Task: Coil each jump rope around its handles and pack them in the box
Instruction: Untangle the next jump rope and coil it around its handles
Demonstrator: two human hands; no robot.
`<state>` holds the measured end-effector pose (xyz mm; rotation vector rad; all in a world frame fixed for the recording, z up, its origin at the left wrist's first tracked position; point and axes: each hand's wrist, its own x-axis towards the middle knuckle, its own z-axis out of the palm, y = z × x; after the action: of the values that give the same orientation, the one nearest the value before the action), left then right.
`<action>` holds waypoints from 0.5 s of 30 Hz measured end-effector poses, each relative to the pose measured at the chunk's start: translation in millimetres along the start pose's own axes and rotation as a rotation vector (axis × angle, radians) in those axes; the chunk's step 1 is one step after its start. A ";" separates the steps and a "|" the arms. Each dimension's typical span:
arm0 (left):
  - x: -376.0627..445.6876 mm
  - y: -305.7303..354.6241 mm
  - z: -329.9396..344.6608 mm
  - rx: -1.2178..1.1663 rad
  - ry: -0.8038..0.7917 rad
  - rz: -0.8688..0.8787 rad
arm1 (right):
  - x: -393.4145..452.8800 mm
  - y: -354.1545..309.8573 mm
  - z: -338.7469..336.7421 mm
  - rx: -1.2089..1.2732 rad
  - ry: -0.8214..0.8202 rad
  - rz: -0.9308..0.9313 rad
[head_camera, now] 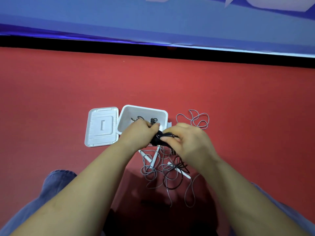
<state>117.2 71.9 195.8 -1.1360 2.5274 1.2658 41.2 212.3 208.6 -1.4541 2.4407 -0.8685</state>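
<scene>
A white box (131, 110) stands open on the red floor, with dark rope showing inside. Just in front of it my left hand (139, 133) grips the black handles of a black jump rope (157, 140), wound with cord. My right hand (185, 142) pinches the black cord beside the handles. The loose end of the black rope (172, 179) hangs down onto the floor. Under my hands grey jump ropes (153, 169) with white handles (154, 160) lie tangled, and a grey loop (199, 120) spreads to the right of the box.
The box's white lid (102, 126) lies flat on the floor to the left of the box. A black strip and a blue wall (153, 23) run across the far side. My knees in blue jeans (56, 181) are at the bottom corners.
</scene>
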 end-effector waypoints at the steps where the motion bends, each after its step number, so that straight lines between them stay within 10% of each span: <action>1: -1.4 1.0 0.6 -0.021 -0.075 0.034 | 0.4 4.3 -2.3 0.037 0.016 0.021; 15: -23.3 13.2 -5.7 -0.214 -0.464 0.180 | 10.4 18.0 -17.2 0.542 -0.434 0.465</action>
<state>126.5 86.2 217.1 -0.5575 2.2205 1.6492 15.1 216.6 214.0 -0.7430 1.8927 -0.8907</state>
